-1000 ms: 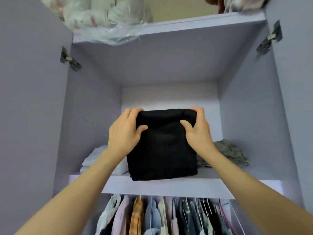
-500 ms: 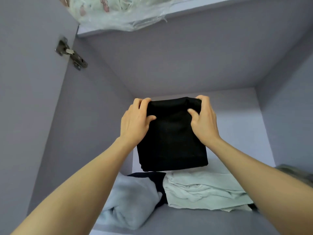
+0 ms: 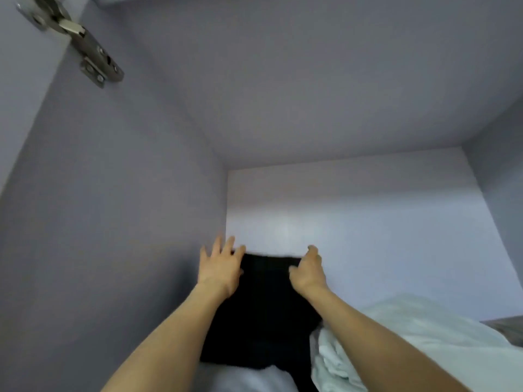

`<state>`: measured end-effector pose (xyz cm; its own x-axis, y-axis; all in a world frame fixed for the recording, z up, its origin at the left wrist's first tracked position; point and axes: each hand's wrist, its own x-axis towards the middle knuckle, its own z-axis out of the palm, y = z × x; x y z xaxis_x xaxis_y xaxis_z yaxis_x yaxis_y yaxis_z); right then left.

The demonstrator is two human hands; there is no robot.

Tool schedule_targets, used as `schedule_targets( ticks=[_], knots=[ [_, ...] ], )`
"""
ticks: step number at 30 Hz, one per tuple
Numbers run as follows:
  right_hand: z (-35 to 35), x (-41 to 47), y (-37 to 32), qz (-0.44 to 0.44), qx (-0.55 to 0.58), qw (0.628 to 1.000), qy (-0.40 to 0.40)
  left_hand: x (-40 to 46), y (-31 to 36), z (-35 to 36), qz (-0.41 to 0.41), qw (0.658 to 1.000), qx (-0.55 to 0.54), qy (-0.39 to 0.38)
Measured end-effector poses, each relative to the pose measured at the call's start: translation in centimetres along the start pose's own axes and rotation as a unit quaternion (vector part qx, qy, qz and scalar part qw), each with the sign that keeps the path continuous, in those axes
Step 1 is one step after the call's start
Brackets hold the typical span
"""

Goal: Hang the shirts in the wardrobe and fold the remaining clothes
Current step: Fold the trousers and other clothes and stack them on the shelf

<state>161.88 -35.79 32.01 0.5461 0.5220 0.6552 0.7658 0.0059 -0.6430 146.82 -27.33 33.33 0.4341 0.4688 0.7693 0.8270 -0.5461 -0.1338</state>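
Observation:
A black folded garment [image 3: 266,312] lies on the wardrobe's upper shelf, pushed toward the back left corner. My left hand [image 3: 219,268] rests at its far left corner with the fingers spread and straight, close to the left wall. At the far right corner, my right hand [image 3: 308,271] has its fingers curled on the garment's edge; the frame is blurred there. Both forearms reach in from below.
A pale green folded garment [image 3: 410,343] lies right of the black one, under my right forearm. White cloth [image 3: 243,380] shows at the bottom edge. A grey-green garment [image 3: 506,329] peeks in at far right. A metal door hinge [image 3: 82,43] sits top left.
The black garment went from held up in front of the shelf down onto it, toward the back left. My left hand's fingers have opened off it. The camera moved closer in.

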Motion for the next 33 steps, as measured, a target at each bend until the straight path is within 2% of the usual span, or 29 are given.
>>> schedule_targets(
  ticks=[1,3,5,13,20,24,26,30,33],
  knots=[
    [0.8,0.2,0.7,0.009,-0.078,0.996,-0.039,0.1,-0.3,1.1,-0.007,0.997,-0.008,-0.076],
    [1.4,0.1,1.5,0.008,-0.159,0.982,-0.101,0.1,-1.0,2.5,-0.013,0.992,-0.032,-0.122],
    [0.8,0.1,1.7,-0.011,-0.189,0.973,-0.134,-0.1,-1.6,2.5,-0.006,0.994,-0.019,-0.109],
    [-3.8,-2.3,-1.3,-0.139,-0.172,0.968,-0.117,-3.4,-1.1,-2.8,-0.019,0.998,-0.004,-0.056],
    [-6.0,-11.2,-2.5,-0.236,-0.048,0.964,-0.111,-14.3,0.0,-9.7,-0.07,0.997,0.011,0.043],
    [-5.3,-18.5,-2.8,-0.239,0.11,0.959,-0.101,-23.3,0.4,-12.4,-0.131,0.989,0.012,0.062],
    [-4.9,-23.4,-3.1,-0.238,0.196,0.945,-0.106,-29.0,0.7,-13.7,-0.162,0.984,0.003,0.071],
    [-4.1,-34.6,-2.7,-0.248,0.305,0.902,-0.179,-41.4,1.4,-16.2,-0.224,0.971,-0.02,0.083],
    [-3.2,-43.8,-3.6,-0.205,0.346,0.877,-0.264,-51.6,1.3,-19.1,-0.3,0.95,-0.009,0.087]
  ],
)
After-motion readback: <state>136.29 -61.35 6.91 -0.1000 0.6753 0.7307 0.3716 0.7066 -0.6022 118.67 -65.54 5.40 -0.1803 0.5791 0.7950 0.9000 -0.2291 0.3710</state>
